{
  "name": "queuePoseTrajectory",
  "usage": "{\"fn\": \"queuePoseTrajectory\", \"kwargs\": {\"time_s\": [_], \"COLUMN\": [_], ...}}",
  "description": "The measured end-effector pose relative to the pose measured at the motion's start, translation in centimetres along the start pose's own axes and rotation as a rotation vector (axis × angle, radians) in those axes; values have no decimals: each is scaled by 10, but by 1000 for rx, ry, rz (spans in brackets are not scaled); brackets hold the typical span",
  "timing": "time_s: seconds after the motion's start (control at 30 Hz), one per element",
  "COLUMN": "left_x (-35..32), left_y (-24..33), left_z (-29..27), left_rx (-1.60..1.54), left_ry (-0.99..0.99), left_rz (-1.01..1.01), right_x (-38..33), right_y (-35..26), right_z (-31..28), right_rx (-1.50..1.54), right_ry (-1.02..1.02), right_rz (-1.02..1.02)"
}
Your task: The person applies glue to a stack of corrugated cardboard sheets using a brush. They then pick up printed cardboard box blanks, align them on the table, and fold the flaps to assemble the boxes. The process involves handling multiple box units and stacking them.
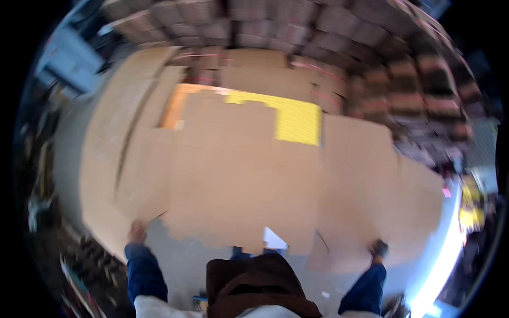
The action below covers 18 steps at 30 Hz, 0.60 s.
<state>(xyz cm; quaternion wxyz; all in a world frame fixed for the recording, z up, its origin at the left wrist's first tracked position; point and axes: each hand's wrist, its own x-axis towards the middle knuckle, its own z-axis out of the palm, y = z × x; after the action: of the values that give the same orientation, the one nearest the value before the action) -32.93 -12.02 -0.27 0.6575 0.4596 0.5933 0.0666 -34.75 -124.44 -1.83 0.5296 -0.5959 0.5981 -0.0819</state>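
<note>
A wide brown cardboard sheet [244, 175] with notched, cut edges spreads out in front of me. At its near left edge is my left hand [138, 232], bare and smeared by motion, against the cardboard. Over on the near right part of the cardboard lies my right hand [378, 248], which looks dark, perhaps gloved. Its fingers are too blurred to make out. Both arms reach wide apart in blue sleeves. Whether either hand grips the sheet is unclear. Dark slits show in the cardboard near each hand.
Beyond the sheet, a yellow printed piece [299, 122] and an orange strip [172, 108] show among more cardboard. Strapped stacks of brown cardboard [275, 24] line the back and right. A small white triangle [274, 238] shows at the near edge. Grey floor [185, 265] lies below.
</note>
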Motion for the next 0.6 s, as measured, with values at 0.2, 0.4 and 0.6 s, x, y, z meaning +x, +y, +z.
{"fn": "queuePoseTrajectory", "kwargs": {"time_s": [0.2, 0.4, 0.6], "left_x": [-36, -53, -129], "left_y": [-6, 51, 59], "left_z": [73, 54, 118], "left_rx": [-259, 74, 161], "left_ry": [-109, -507, -439], "left_rz": [177, 468, 659], "right_x": [-60, -43, -71], "right_y": [-23, -48, -60], "right_z": [-30, -13, 11], "right_rx": [-725, -732, -299], "right_ry": [412, 263, -84], "right_rz": [-222, -198, -61]}}
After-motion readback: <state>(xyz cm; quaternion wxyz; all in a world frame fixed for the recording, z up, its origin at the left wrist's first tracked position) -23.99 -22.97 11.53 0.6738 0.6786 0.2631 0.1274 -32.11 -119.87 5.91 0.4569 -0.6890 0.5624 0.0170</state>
